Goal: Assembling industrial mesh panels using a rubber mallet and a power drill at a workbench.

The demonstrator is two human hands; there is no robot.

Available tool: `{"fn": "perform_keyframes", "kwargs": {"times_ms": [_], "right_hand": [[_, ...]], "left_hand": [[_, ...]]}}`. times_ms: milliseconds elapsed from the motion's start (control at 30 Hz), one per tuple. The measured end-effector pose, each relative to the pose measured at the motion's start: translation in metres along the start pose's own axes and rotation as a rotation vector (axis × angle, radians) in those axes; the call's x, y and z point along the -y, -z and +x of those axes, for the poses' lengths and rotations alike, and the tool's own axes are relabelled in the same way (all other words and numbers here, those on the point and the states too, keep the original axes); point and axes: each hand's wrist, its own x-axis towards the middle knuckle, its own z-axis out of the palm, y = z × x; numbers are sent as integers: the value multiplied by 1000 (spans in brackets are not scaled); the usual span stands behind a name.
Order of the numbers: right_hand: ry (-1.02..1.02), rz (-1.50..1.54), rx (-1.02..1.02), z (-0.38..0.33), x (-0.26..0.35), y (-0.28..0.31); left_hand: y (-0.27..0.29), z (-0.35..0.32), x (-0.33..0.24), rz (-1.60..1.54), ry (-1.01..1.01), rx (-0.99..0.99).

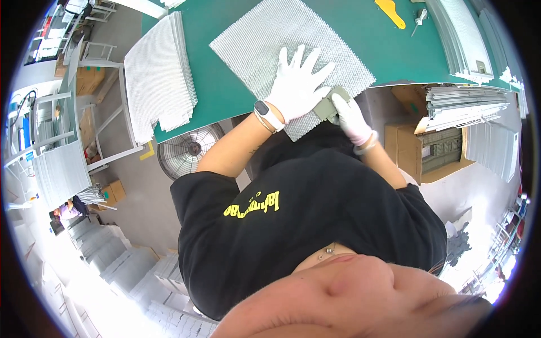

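I observe the left hand splayed flat on silvery mesh, overhanging the green bench, bare leftward; right hand curled around a grey-green block.

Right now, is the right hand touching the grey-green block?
Touching: the head view shows the right hand gripping the grey-green block, thumb on top.

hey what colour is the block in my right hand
The block in your right hand is dull grey-green, seen in the head view.
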Motion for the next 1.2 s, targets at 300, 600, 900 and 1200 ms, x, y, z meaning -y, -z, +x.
{"fn": "perform_keyframes", "kwargs": {"times_ms": [300,600,900,1200], "right_hand": [[210,252,-288,-12,-18,-22],[278,112,-296,-26,-27,-14],[77,212,-241,-14,-18,-19],[525,-1032,-724,1,0,93]], "left_hand": [[6,-10,-24,-47,92,38],[13,-22,-45,-35,151,162],[11,-18,-45,-9,150,180],[27,39,55,225,-193,107]]}}
